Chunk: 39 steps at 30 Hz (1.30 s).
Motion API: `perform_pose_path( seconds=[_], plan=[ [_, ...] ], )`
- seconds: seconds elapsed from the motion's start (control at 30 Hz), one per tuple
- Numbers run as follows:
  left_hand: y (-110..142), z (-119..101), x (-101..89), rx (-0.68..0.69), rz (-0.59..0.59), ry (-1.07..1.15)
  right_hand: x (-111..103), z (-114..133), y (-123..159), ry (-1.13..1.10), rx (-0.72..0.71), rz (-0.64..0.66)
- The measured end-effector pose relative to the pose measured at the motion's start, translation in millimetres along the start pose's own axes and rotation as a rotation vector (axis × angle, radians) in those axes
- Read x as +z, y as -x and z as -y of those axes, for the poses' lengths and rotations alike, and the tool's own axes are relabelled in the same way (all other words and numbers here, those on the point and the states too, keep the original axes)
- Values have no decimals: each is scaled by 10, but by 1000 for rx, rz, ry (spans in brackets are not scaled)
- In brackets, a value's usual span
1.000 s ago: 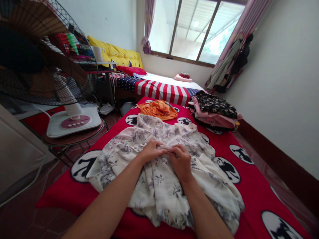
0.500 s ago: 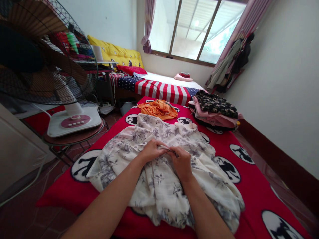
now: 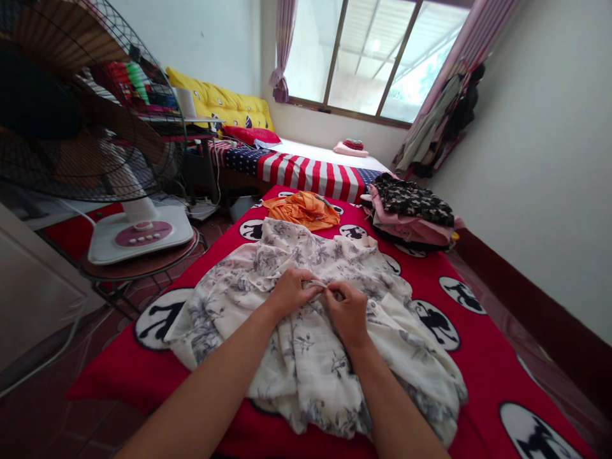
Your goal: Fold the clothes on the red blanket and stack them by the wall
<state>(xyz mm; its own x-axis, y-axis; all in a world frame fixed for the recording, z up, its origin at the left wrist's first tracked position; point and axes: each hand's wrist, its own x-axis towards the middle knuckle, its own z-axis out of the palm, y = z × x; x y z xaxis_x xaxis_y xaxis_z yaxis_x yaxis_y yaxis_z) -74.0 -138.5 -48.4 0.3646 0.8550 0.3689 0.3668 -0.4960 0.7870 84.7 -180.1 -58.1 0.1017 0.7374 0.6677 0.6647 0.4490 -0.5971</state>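
Note:
A cream shirt (image 3: pixel 306 344) with a grey floral print lies spread over the red cloth (image 3: pixel 482 357), which carries round black-and-white cat patches. Near the shirt's middle, my left hand (image 3: pixel 294 290) pinches a fold of its fabric between thumb and fingers. Just to the right, my right hand (image 3: pixel 348 309) is closed on the same raised edge, its curled fingers almost touching the left fingertips. Small buttons show along the shirt beside both hands. Whatever lies right between the fingertips is too small to make out.
Beyond the shirt sits a crumpled orange garment (image 3: pixel 302 209). A stack of folded clothes (image 3: pixel 414 207) stands at the back right. On the left, a fan (image 3: pixel 138 229) rests on a round stool (image 3: pixel 143 271). A bed with a stars-and-stripes cover (image 3: pixel 306 173) is under the window.
Both hands stay at the same spot on the shirt. The fingers of my right hand have curled in slightly more at the pinched edge.

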Motion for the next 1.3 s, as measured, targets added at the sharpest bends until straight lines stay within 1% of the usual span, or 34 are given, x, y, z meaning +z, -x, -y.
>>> perform_pose_path(
  seconds=[0.1, 0.17, 0.27, 0.33, 0.43, 0.5, 0.6, 0.67, 0.73, 0.83, 0.93, 1.0, 1.03, 1.13, 1.17, 1.23, 1.3],
  plan=[
    [2, -1, 43, 86, 23, -31, 2, -15, 10, 27, 71, -17],
    [1, 2, 78, 93, 48, -18, 0, -20, 14, 34, 98, -22],
    [0, 3, 101, 85, 78, -5, 2, -19, 13, 38, 102, -21],
    [3, 3, 80, 90, 89, -56, 0, -20, 3, 43, 94, 8],
    [11, 10, -6, 80, 78, -227, -54, -21, -34, 73, 92, 112],
    [14, 23, -74, 40, 55, -345, -152, -23, -68, 150, 129, 189],
    [12, 43, -149, -12, 28, -442, -381, -50, -105, 301, 253, 326],
    [9, 50, -166, 1, 23, -459, -553, -100, -103, 341, 312, 430],
    [5, 56, -164, 32, 21, -464, -711, -165, -80, 328, 326, 482],
    [4, 65, -149, 44, 24, -495, -883, -236, -15, 327, 272, 439],
    [12, 48, -145, 72, 36, -579, -955, -219, 89, 408, 88, 412],
    [23, -12, -141, 126, 31, -639, -946, -164, 183, 456, -39, 427],
    [31, -62, -132, 159, 17, -660, -928, -129, 234, 472, -75, 431],
    [57, -264, -60, 271, -42, -660, -859, -25, 369, 499, -86, 424],
    [67, -330, -18, 308, -43, -639, -841, 6, 401, 501, -80, 416],
    [84, -428, 81, 359, 23, -596, -825, 57, 439, 492, -72, 409],
    [96, -456, 178, 366, 132, -588, -839, 95, 440, 469, -49, 405]
  ],
)
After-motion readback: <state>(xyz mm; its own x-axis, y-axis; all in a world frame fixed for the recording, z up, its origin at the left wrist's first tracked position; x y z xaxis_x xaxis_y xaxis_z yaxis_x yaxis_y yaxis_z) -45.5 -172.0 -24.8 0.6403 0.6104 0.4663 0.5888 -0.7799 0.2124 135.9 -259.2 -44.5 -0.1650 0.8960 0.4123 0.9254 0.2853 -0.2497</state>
